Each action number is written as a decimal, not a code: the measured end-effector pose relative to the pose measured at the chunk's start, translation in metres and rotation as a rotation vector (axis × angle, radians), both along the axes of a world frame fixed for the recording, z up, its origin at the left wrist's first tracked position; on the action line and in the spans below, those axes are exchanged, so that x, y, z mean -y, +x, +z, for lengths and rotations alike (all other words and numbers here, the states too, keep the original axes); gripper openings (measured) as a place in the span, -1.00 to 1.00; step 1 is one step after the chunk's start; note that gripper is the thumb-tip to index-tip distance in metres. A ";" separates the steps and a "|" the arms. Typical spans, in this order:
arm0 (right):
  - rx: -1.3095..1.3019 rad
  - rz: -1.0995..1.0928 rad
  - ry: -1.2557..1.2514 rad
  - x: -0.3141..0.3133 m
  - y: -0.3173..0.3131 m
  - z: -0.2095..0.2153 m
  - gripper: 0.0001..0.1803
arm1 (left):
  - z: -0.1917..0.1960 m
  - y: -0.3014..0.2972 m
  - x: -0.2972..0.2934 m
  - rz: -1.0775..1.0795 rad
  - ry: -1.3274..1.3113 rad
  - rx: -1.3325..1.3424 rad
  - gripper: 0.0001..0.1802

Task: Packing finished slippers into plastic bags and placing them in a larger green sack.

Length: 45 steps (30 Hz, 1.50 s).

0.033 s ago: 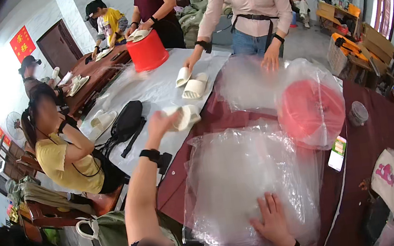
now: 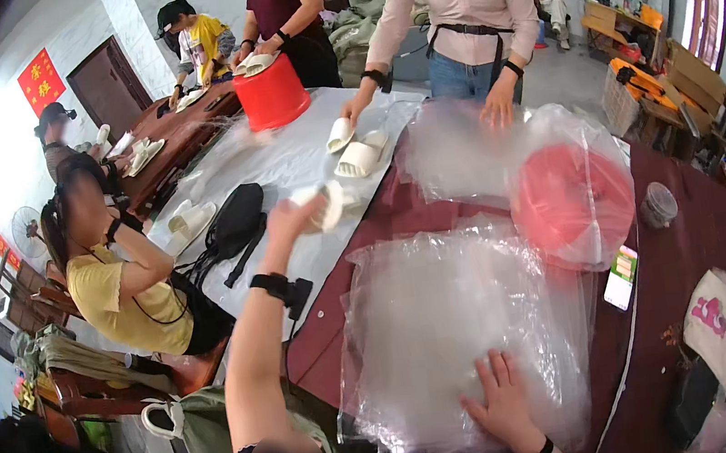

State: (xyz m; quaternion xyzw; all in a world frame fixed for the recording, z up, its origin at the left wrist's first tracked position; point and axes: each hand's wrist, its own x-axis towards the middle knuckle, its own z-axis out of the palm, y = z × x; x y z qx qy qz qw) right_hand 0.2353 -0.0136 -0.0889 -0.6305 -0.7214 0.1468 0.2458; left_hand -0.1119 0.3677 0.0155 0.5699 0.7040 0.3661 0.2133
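Note:
My left hand [image 2: 296, 221] is stretched out over the white sheet and grips a cream slipper [image 2: 329, 205], slightly blurred. My right hand [image 2: 504, 402] lies flat with its fingers spread on a stack of clear plastic bags [image 2: 429, 309] in front of me. A cream slipper [image 2: 360, 159] rests on the sheet just beyond my left hand. Next to it, a co-worker's hand [image 2: 356, 106] touches another cream slipper [image 2: 339, 134]. That co-worker's other hand [image 2: 499, 108] is on a second pile of clear bags [image 2: 450, 155].
A red round object [image 2: 573, 203] sits under clear plastic on the right, near a phone [image 2: 621, 279] and a small clear tub [image 2: 659, 208]. Left of my arm lie a black bag [image 2: 236, 225] and more slippers [image 2: 190, 220]. A red bucket [image 2: 273, 96] stands at the back.
The slipper in my left hand has shifted slightly left and up and turned more upright. The co-worker's slipper has moved a little. My right hand stays on the bags.

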 end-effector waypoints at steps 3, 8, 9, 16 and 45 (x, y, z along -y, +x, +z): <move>0.042 0.018 0.060 -0.001 0.005 -0.005 -0.23 | 0.065 -0.011 0.046 -0.233 0.020 0.683 -0.47; 0.051 0.019 0.150 0.003 0.008 -0.005 -0.23 | 0.129 0.009 0.133 -0.229 -0.105 1.110 -0.66; 0.047 0.024 0.175 0.005 0.008 -0.006 -0.23 | 0.132 0.008 0.150 -0.337 -0.143 1.162 -0.71; 0.014 -0.026 0.106 0.011 0.006 -0.005 -0.23 | 0.119 0.099 0.263 -0.449 -0.238 1.780 -0.77; -0.014 -0.117 0.145 -0.003 0.047 0.066 -0.46 | -0.104 0.169 0.332 -0.541 0.172 0.007 -0.36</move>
